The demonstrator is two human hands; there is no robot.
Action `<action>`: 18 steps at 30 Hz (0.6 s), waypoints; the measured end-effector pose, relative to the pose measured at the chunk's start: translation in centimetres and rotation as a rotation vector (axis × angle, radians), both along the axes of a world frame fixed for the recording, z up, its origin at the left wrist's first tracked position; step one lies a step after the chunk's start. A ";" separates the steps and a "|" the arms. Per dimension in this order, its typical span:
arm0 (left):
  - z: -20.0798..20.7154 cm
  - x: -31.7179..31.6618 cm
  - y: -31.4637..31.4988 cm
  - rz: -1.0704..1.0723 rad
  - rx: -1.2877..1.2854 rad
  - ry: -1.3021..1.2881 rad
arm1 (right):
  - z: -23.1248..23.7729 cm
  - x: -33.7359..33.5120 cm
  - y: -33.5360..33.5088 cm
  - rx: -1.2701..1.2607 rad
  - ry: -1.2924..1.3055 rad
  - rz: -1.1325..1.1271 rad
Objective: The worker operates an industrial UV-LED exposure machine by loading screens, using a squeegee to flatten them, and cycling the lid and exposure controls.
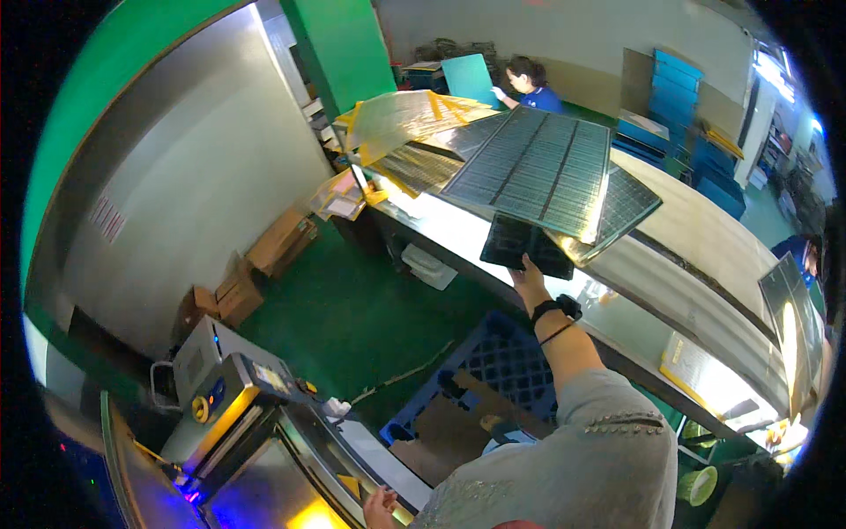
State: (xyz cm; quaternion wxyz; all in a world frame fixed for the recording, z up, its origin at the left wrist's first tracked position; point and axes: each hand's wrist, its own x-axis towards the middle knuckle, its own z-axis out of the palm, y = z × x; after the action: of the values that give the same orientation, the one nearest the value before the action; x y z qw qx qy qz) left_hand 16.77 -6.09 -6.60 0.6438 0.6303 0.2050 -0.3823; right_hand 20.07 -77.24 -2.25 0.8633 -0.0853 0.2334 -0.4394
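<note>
My right hand point(530, 284), at the end of the outstretched arm with a dark wristband, grips the near edge of a flat, glossy black rectangular panel point(515, 242). The panel is at the near edge of a long lit table point(441, 222), just below a stack of large dark sheets point(551, 163) printed with rows of grid pattern. My left hand point(381, 509) is low in the view, beside the frame of a machine point(256, 379). Its fingers are partly bent and cut off by the lower edge, and whether they hold anything is unclear.
Yellow-edged translucent sheets point(397, 123) lie at the table's far left end. A blue plastic pallet point(507, 357) with cardboard stands on the green floor. Brown cartons point(280, 240) line the pale wall. Across the table a person in blue point(539, 97) handles a teal board point(467, 79).
</note>
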 end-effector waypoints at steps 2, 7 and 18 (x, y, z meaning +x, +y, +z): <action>-1.2 3.1 -0.8 -0.098 0.097 -0.204 | 0.5 2.3 1.3 0.017 -0.077 0.049; 10.1 12.7 -14.6 -0.178 0.019 -0.350 | 3.0 -4.1 3.0 -0.797 0.201 0.834; 25.8 17.6 -53.7 -0.615 -0.744 -0.094 | 19.3 -17.1 -0.7 -0.479 0.126 0.123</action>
State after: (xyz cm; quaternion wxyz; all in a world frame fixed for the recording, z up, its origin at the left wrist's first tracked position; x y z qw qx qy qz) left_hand 34.39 -59.81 19.23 0.6913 0.4054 -0.1706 -0.5733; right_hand 2.95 -77.94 17.08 0.8272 -0.3286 0.1705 -0.4227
